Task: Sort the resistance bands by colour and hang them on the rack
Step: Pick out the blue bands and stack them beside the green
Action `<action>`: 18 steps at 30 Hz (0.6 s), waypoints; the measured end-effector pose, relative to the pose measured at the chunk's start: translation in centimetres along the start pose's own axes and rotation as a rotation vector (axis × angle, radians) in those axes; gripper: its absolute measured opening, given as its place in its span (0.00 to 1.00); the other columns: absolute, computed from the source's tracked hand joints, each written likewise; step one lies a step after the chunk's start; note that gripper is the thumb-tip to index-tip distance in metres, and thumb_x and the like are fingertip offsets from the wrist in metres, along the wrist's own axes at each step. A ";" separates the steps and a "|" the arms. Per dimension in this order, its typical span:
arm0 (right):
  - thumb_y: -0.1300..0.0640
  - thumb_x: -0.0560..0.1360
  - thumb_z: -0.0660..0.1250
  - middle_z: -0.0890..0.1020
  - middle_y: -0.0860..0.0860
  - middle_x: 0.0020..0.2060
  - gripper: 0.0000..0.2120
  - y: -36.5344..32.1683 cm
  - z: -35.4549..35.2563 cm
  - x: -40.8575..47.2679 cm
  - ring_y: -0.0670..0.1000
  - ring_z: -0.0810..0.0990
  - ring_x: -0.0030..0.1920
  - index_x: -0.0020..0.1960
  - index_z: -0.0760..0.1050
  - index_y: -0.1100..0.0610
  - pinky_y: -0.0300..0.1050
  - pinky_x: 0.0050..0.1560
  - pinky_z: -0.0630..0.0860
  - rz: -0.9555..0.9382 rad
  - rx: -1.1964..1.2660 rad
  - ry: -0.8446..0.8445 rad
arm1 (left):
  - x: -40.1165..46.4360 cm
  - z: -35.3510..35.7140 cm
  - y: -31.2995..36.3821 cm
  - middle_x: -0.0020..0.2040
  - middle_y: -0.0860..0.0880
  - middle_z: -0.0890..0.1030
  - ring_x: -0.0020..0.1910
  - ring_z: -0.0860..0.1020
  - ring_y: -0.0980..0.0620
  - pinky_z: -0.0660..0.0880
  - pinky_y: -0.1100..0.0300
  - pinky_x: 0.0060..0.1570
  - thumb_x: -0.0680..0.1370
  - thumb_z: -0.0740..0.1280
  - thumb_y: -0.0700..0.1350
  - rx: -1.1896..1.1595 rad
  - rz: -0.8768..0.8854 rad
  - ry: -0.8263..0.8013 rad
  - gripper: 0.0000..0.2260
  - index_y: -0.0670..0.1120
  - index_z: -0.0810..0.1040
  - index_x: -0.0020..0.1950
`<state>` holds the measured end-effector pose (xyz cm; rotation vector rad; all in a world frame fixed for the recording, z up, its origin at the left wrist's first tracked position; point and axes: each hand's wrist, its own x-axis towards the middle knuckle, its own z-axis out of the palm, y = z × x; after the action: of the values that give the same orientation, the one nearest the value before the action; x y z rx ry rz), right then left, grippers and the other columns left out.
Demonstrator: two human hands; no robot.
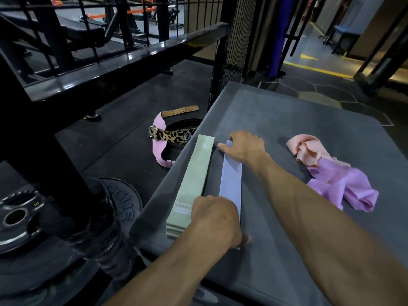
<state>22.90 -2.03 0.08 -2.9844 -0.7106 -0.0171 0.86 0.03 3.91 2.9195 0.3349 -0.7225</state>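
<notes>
Both hands are down on the lavender band (231,177), a thin, smooth strip stretched flat and straight along the grey padded platform (298,120). The right hand (245,146) sits at the far end, fingers curled down with the thumb out to the side, pressing that end onto the matte surface. The left hand (215,219) covers the near end, knuckles bent over it; whether it pinches the band or only presses it, I cannot tell, since the fingertips are hidden under the hand.

Just beside the lavender strip, on its left and nearly parallel, lies the pale green band (194,180), a neat flat stack of layers with faint white print near each end, its near end at the platform's rounded edge.

Off to the right, well apart, two crumpled bands touch each other: a peach band (306,149), soft and rumpled, and a pink-purple band (344,186), folded in loose glossy ripples.

Down on the dark rubber floor, a leopard-print belt (174,136) with a metal buckle lies coiled, a pink strap (157,151) under it. Round black weight plates (22,217) sit lower left, beneath a glossy black steel frame (123,60).
</notes>
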 end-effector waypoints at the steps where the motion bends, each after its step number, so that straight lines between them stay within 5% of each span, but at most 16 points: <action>1: 0.36 0.76 0.60 0.80 0.52 0.49 0.19 -0.3 -0.1 0.1 0.59 0.77 0.48 0.47 0.73 0.53 0.48 0.47 0.72 -0.009 -0.030 -0.016 | 0.1 0.1 0.0 0.45 0.50 0.74 0.57 0.79 0.47 0.68 0.57 0.48 0.73 0.69 0.68 -0.004 0.008 0.005 0.22 0.50 0.72 0.49; 10: 0.48 0.77 0.64 0.78 0.54 0.47 0.11 -1.7 -1.2 0.1 0.58 0.73 0.44 0.49 0.73 0.56 0.46 0.43 0.70 0.004 -0.118 -0.035 | 0.1 0.1 -0.7 0.46 0.48 0.78 0.57 0.79 0.45 0.65 0.54 0.48 0.75 0.59 0.74 -0.022 0.019 -0.019 0.27 0.49 0.72 0.48; 14: 0.40 0.79 0.59 0.81 0.55 0.50 0.20 -1.5 -1.2 0.0 0.59 0.75 0.46 0.56 0.77 0.56 0.47 0.44 0.71 0.010 -0.119 -0.044 | -0.1 -0.9 -2.3 0.56 0.46 0.79 0.55 0.76 0.44 0.65 0.54 0.48 0.82 0.57 0.64 -0.066 0.053 0.069 0.21 0.48 0.76 0.57; 18: 0.52 0.80 0.57 0.80 0.57 0.59 0.16 -0.8 -1.6 0.2 0.62 0.78 0.57 0.63 0.76 0.56 0.48 0.50 0.71 0.027 0.010 -0.103 | -0.4 -0.9 -3.3 0.57 0.45 0.78 0.48 0.73 0.43 0.65 0.55 0.46 0.82 0.63 0.52 -0.040 0.118 0.129 0.10 0.48 0.76 0.56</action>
<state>22.72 -1.33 1.78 -3.0033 -0.6775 0.1420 0.15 3.25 4.66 2.9249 0.1838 -0.5058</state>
